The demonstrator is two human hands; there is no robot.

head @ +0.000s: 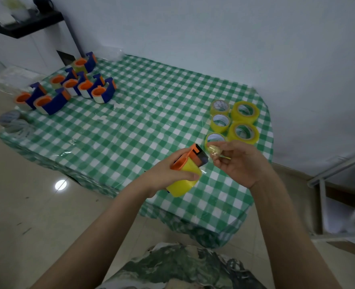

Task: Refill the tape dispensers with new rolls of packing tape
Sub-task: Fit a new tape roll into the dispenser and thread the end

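2 hands – left grip (168, 174) curled round the dispenser (184, 184), right grip (243, 163) pinching a crumpled tape scrap (214, 152).

Single head-worn wide-angle view, facing forward and down onto checked table (143, 113), close, at arm's reach

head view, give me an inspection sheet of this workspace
surface: table under green checked cloth
job's things: loaded dispensers clustered far left; five yellow tape rolls at right
clutter: greyish rings at left edge, blurred; pale scraps
grippers: left hand grips a held dispenser with yellow roll; right hand pinches a crumpled tape wad
cables: nothing seen
surroundings: white wall, black shelf, tiled floor
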